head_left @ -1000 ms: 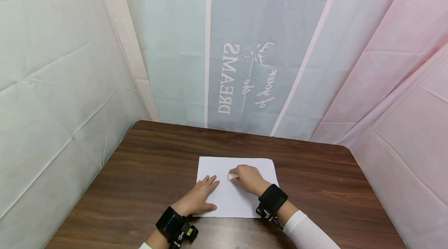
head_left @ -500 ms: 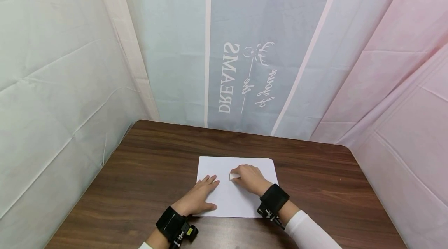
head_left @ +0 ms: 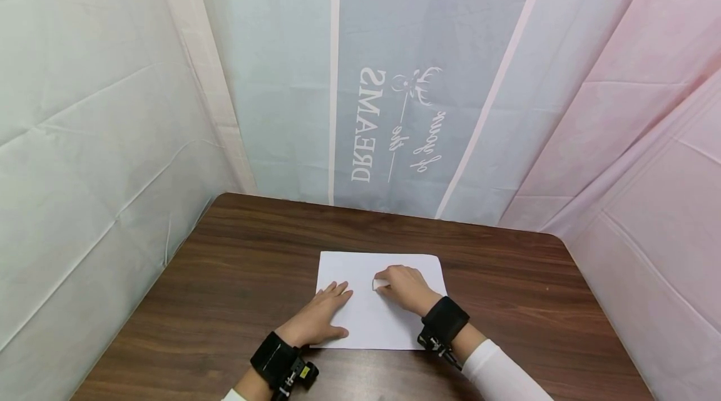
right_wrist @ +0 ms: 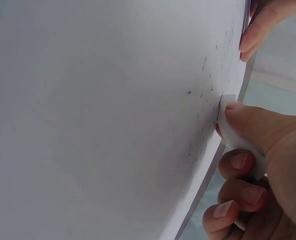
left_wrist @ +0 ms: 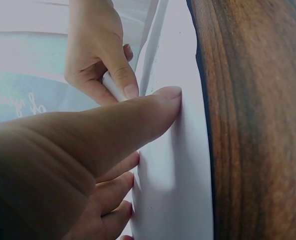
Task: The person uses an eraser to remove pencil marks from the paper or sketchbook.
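Observation:
A white sheet of paper [head_left: 366, 326] lies on the brown table. My left hand [head_left: 323, 314] rests spread on its left part, fingers straight and thumb apart. In my right hand [head_left: 408, 288] a white eraser [head_left: 380, 284] is pinched between thumb and fingers, its end against the middle of the sheet. The right wrist view shows the eraser [right_wrist: 232, 130] touching the paper [right_wrist: 113, 125], with dark crumbs scattered beside it. Seen from the left wrist, the left thumb [left_wrist: 162, 105] lies along the paper, and the right hand [left_wrist: 98, 55] grips the eraser beyond it.
Dark wood grain covers the table [head_left: 253, 251] around the paper. Behind it hangs a pale curtain [head_left: 281, 107] with mirrored lettering, and light cloth walls stand at both sides. A black camera strap [head_left: 445, 319] circles each wrist.
The right hand has slid slightly to the right over the paper with the eraser in its grip. My left hand stays in the same place on the sheet.

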Action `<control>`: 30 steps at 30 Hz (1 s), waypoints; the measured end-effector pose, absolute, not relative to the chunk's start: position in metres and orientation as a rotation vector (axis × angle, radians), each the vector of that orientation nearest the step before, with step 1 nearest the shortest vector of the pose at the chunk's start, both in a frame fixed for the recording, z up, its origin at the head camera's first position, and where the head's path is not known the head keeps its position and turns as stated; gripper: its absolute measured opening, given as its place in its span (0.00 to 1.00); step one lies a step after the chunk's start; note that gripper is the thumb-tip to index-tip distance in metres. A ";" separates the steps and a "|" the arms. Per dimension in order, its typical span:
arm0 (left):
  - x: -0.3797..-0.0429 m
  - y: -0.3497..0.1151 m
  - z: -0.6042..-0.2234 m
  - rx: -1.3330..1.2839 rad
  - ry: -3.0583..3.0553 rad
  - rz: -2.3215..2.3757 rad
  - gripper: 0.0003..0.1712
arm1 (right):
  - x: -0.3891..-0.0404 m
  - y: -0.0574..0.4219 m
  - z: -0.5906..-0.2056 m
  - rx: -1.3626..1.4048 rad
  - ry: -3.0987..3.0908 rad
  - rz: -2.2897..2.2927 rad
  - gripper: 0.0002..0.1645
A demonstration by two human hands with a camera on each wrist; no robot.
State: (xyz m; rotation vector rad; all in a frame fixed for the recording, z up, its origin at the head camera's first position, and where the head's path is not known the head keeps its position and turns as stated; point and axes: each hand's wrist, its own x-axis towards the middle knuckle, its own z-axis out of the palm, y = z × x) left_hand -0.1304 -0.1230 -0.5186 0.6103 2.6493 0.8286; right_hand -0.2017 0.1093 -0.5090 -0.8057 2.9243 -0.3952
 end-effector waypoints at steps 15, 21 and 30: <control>-0.130 -0.123 -0.520 0.604 2.649 0.838 0.46 | -0.201 0.114 -0.510 -0.770 2.921 -0.402 0.14; -0.132 -0.123 -0.520 0.601 2.653 0.828 0.46 | -0.202 0.115 -0.508 -0.769 2.925 -0.401 0.15; -0.131 -0.123 -0.519 0.619 2.646 0.854 0.46 | -0.200 0.117 -0.506 -0.753 2.924 -0.405 0.14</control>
